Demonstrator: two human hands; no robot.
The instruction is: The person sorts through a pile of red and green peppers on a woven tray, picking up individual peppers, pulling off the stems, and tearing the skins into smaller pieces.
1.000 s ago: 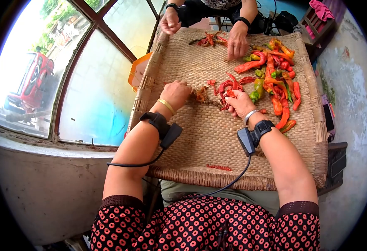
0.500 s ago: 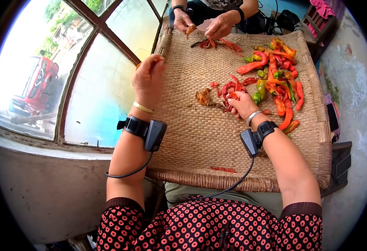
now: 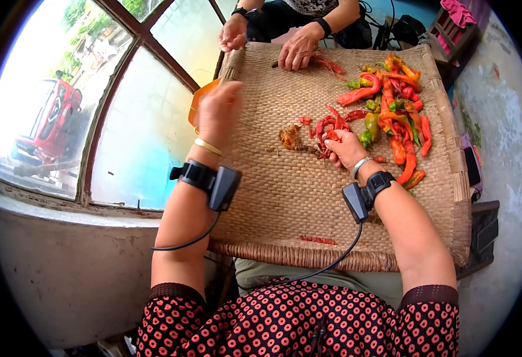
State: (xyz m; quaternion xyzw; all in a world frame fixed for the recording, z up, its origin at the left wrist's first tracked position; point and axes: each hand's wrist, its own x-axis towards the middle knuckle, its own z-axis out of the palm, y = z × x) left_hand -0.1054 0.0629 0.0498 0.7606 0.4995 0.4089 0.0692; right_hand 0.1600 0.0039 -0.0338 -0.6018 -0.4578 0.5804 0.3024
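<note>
My left hand (image 3: 218, 116) is smeared by motion over the left edge of the woven table (image 3: 285, 208), and its fingers are blurred. Just beside it, partly hidden, is an orange container (image 3: 196, 104). My right hand (image 3: 349, 150) rests low over the weave with thumb and fingers pinched on a red chili pepper (image 3: 330, 135). More wrinkled red chilies (image 3: 323, 126) lie around those fingertips. To their left sits a small clump of brownish, shrivelled peppers (image 3: 289, 138).
A heap of red, orange and green peppers (image 3: 392, 107) covers the right side. Across the table, another person's hand (image 3: 299, 47) is over dark red chilies (image 3: 332, 65); their other hand (image 3: 233, 33) is at the far left corner. A window (image 3: 136, 119) borders the left.
My left hand has shifted slightly right, exposing more of the orange container. My right hand stays put. The other person's hands have parted, one moving left to the corner, the other down over chilies.
</note>
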